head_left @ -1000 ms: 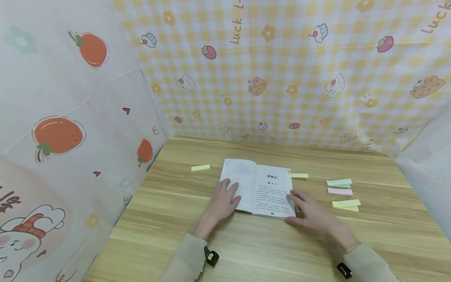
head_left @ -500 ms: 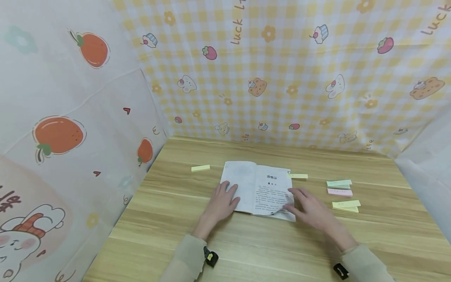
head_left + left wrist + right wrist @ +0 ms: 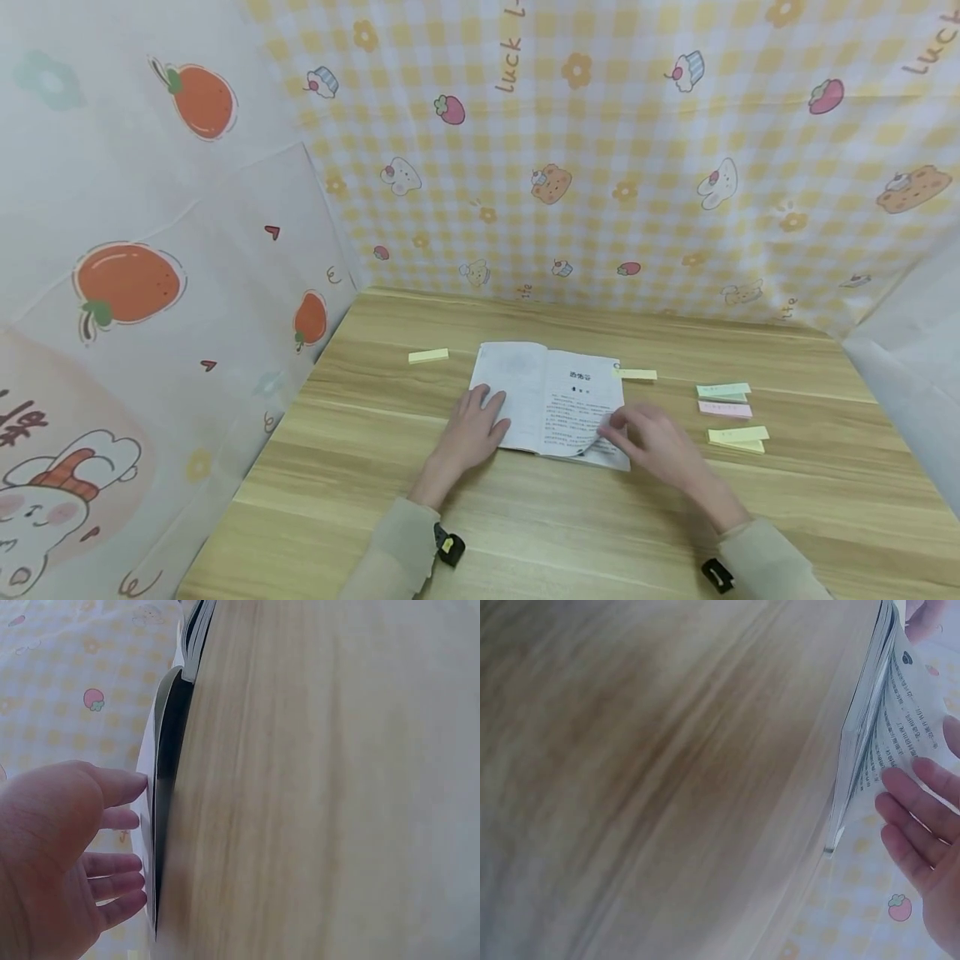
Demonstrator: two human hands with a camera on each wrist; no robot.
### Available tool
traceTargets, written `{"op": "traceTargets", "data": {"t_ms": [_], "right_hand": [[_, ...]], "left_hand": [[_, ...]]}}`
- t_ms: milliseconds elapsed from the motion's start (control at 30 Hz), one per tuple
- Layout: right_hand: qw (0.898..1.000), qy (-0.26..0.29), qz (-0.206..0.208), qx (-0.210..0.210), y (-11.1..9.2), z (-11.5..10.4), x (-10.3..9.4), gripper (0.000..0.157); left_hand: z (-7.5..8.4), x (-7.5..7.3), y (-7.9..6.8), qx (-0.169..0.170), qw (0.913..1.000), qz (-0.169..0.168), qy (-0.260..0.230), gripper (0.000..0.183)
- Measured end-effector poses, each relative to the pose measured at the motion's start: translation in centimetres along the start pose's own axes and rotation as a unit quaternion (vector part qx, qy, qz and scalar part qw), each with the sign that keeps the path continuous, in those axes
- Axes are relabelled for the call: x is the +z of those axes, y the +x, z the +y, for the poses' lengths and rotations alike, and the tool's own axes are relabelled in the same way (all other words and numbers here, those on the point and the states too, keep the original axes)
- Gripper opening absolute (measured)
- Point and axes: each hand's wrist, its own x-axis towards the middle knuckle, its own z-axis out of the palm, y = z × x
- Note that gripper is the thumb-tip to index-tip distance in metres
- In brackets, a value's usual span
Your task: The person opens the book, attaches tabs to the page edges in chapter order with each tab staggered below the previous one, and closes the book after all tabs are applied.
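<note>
An open book [image 3: 510,367] lies on the wooden table, its left page nearly blank and its right page printed. My left hand [image 3: 471,429] rests on the lower left page with fingers extended; the left wrist view shows those fingertips [image 3: 135,881] pressing on the page above the dark cover. At the lower right, my right hand [image 3: 656,442] pinches the outer edge of the right page [image 3: 573,421] between thumb and index finger. That page's bottom corner curls up, and printed text shows on the sheet below. In the right wrist view, the other fingers [image 3: 911,814] spread beside the page [image 3: 907,712].
A yellow sticky tab [image 3: 637,374] juts from the book's right edge. Another yellow tab [image 3: 428,356] lies left of the book. To the right lie green tabs [image 3: 722,390], a pink tab [image 3: 724,409] and yellow tabs [image 3: 737,436]. A checked cloth [image 3: 600,167] hangs behind the table.
My right hand has gone from resting at the right page's edge to pinching it, shifting slightly left and lifting the bottom corner. The left hand has stayed in place.
</note>
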Motion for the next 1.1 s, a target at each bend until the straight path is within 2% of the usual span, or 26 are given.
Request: {"op": "traceTargets", "data": {"t_ms": [367, 567, 700, 900, 1000, 1100], "right_hand": [[0.996, 0.016, -0.087, -0.014, -0.4, 0.2, -0.2, 0.061], [0.994, -0.004, -0.11, -0.021, -1.0, 0.5, -0.4, 0.088], [0.993, -0.007, -0.116, -0.029, -1.1, 0.7, -0.4, 0.086], [0.993, 0.018, -0.118, 0.001, -1.1, 0.5, -1.1, 0.065], [0.995, 0.015, -0.096, 0.002, -1.0, 0.4, -1.3, 0.054], [0.998, -0.005, -0.052, -0.024, -0.8, 0.5, -1.2, 0.039]], "left_hand": [[-0.2, 0.1, 0.1, 0.0, 1.0, -0.002, 0.0, 0.047], [-0.1, 0.1, 0.0, -0.001, 1.0, -0.002, 0.001, 0.046], [-0.1, 0.2, 0.0, -0.001, 1.0, -0.002, 0.001, 0.046], [-0.2, 0.2, 0.0, -0.001, 1.0, -0.003, 0.001, 0.046], [-0.2, 0.1, 0.0, -0.001, 1.0, -0.004, 0.001, 0.047], [-0.2, 0.1, 0.0, 0.0, 1.0, -0.003, 0.002, 0.046]]}}
